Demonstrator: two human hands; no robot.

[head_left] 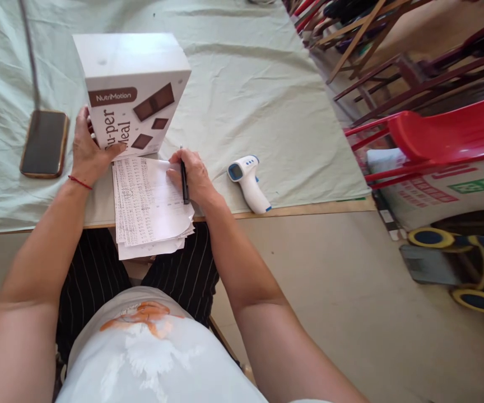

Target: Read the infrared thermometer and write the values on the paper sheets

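A white and brown NutriMotion box (135, 103) stands upright on the cloth-covered table. My left hand (88, 148) grips its lower left side, thumb across the front and fingers round the edge. Against the foot of the box lies a stack of white paper sheets (153, 201), covered in printed or written rows, its near end hanging over the table edge. In my right hand (194, 173) is a black pen (184, 182), held over the right side of the sheets. The fingertips of that hand are close to the box's lower right corner; whether they touch it I cannot tell.
A phone (44, 144) lies left of my left hand, with a dark cable-like strip above it. A white and blue infrared thermometer (249, 183) lies to the right on the pale green tablecloth (267, 84). Beyond the table's right edge stands a red plastic chair (447, 131).
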